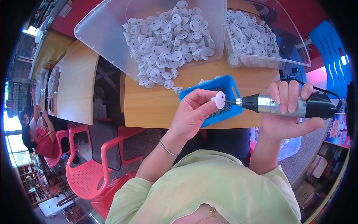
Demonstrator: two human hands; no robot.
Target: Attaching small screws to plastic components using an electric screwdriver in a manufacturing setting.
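Observation:
My left hand [194, 112] pinches a small white round plastic part [220, 100] with dark holes in its face. In my right hand [289, 102] lies an electric screwdriver [274, 104], silver and black, held level with its tip pointing left. The tip reaches the face of the white part or stops just short of it; I cannot tell which. Beneath them stands a blue plastic basket [235, 89] holding many small dark screws [223, 109]. Several more white parts [177, 89] lie loose on the wooden table [149, 112] behind the basket.
A large clear bin [108, 37] at the back left spills white parts onto the table. Another clear bin [298, 61] of them stands at the back right. A black cord [317, 87] trails from the screwdriver. At left are a red chair [87, 179] and a seated person [44, 140].

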